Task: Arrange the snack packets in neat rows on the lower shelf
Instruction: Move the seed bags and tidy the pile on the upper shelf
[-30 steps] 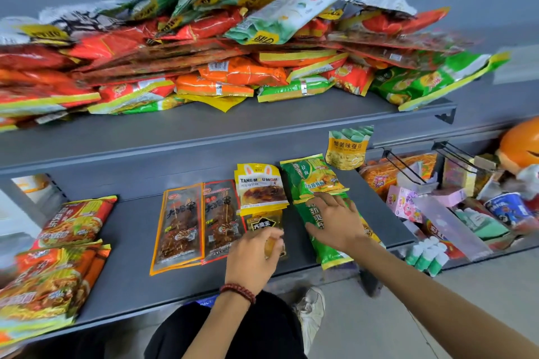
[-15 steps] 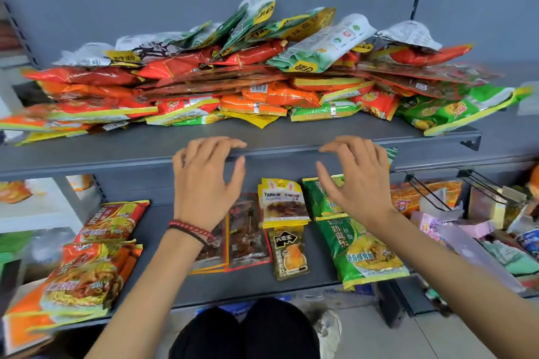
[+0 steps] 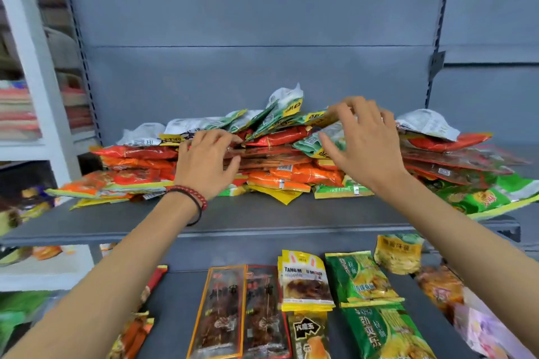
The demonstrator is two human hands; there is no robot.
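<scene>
shop: grey gondola shelving (image 3: pixel 262 218) (snack packets (image 3: pixel 291 176) piled)

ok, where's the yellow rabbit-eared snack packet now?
Head view, grey lower shelf, centre-right: yellow rabbit-eared snack packet lies between the red-edged skewer packet and the green snack packet.

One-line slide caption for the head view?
The left hand and right hand reach into the packet pile on the upper shelf; a few packets lie in rows on the lower shelf.

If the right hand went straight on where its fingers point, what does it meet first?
Likely the green-and-white packet atop the pile on the upper shelf, just past the right hand; depth is unclear.
</scene>
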